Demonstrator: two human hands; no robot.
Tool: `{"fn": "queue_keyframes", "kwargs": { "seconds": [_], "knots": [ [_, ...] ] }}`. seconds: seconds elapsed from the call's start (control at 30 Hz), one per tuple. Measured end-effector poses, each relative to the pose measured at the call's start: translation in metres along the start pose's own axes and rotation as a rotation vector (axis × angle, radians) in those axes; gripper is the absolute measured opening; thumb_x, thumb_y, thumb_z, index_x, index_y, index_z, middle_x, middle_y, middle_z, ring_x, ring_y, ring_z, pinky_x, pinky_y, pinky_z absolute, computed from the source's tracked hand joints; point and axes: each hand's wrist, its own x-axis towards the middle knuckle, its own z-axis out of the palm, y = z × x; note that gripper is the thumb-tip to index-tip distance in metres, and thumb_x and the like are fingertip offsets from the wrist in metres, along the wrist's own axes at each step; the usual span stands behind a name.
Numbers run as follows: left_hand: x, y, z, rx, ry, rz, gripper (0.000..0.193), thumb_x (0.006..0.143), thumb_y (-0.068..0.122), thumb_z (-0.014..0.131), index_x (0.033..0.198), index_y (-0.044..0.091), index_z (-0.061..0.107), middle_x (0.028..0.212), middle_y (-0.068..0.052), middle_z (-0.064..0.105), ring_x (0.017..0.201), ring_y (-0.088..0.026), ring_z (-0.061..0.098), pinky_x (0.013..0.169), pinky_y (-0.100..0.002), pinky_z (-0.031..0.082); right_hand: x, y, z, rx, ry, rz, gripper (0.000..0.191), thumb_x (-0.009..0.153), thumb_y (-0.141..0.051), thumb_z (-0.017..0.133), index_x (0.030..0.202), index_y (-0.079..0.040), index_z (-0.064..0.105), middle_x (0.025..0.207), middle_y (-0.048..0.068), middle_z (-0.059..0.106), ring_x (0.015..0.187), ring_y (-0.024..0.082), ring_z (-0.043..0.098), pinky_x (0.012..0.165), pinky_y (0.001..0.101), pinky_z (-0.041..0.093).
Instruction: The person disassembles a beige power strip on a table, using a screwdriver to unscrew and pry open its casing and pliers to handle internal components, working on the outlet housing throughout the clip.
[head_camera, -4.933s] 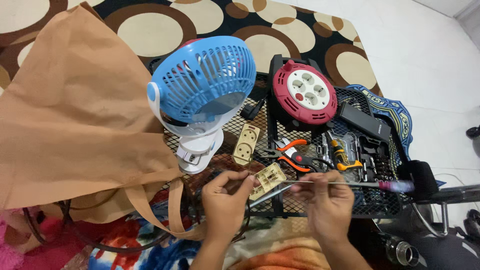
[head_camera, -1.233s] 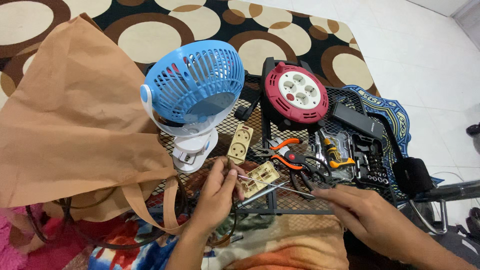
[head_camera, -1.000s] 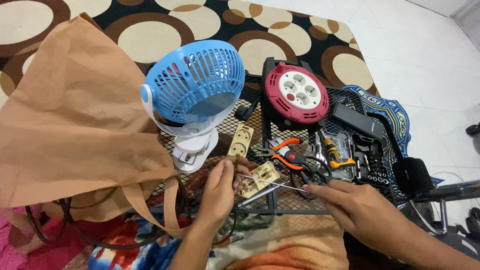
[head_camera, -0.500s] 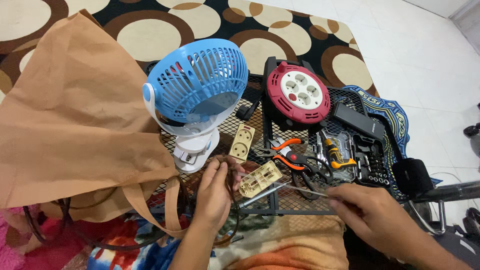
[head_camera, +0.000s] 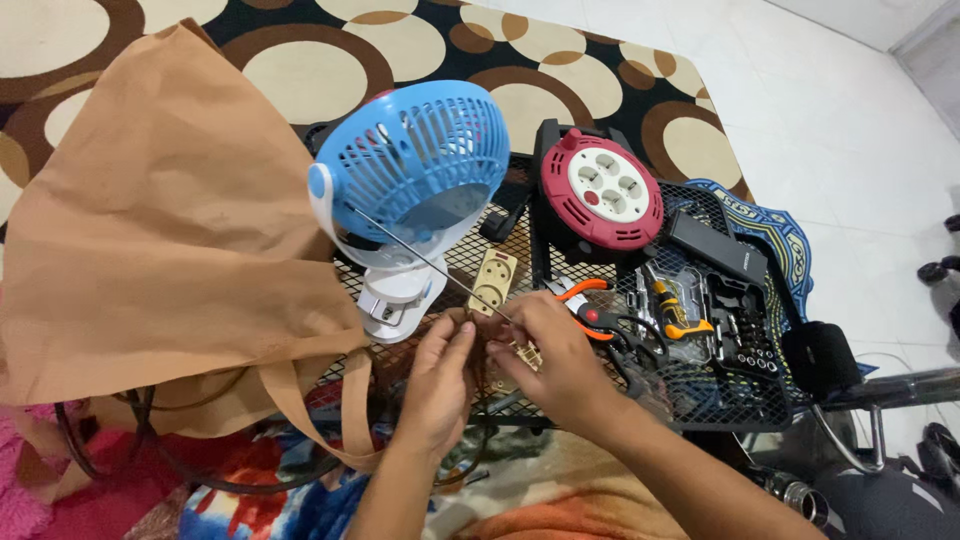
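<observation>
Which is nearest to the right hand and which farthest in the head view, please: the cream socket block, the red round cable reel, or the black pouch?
1. Cream socket block, just above the right hand.
2. Red round cable reel, farther up.
3. Black pouch, far right.

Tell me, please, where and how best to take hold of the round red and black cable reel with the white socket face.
Take the red and black cable reel by the small knob on its upper-left rim, coming from above: it lies flat, face up, with that side uncovered.

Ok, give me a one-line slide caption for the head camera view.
Both hands, left and right, work a thin metal rod at a beige socket part beside a blue fan.
</observation>
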Motion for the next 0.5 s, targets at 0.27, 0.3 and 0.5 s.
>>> {"fn": "queue_keyframes", "kwargs": {
  "seconds": [0.27,0.3,0.5],
  "knots": [
    [0.001,-0.002,0.01,0.034,-0.064,-0.006,0.018,0.106,0.015,0.048,0.113,0.003,0.06,0.103,-0.006,0.07,0.09,-0.014,0.067,0.079,-0.031,0.056,0.001,0.007,-0.005,-0.056,-0.031,-0.015,0.028,0.079,-0.001,0.08,0.102,-0.004,0.064,0.105,0.008,0.065,0.089,0.02,0.062,0.075,0.0311,0.05],
    [0.001,0.0,0.012,0.052,-0.039,-0.033,0.018,0.106,0.016,0.048,0.113,0.004,0.06,0.101,-0.006,0.069,0.088,-0.014,0.067,0.078,-0.031,0.057,0.002,0.007,-0.008,-0.069,-0.034,-0.025,0.025,0.079,-0.001,0.08,0.099,-0.004,0.065,0.103,0.008,0.066,0.087,0.02,0.062,0.073,0.0311,0.05],
    [-0.003,0.003,0.02,0.048,-0.043,-0.004,0.018,0.105,0.014,0.052,0.111,0.0,0.062,0.096,-0.004,0.068,0.085,-0.012,0.067,0.076,-0.03,0.056,0.004,0.004,-0.021,-0.049,-0.082,0.217,0.024,0.082,-0.004,0.081,0.086,-0.003,0.057,0.082,0.005,0.074,0.066,0.017,0.053,0.061,0.0295,0.044]
  ]
}}
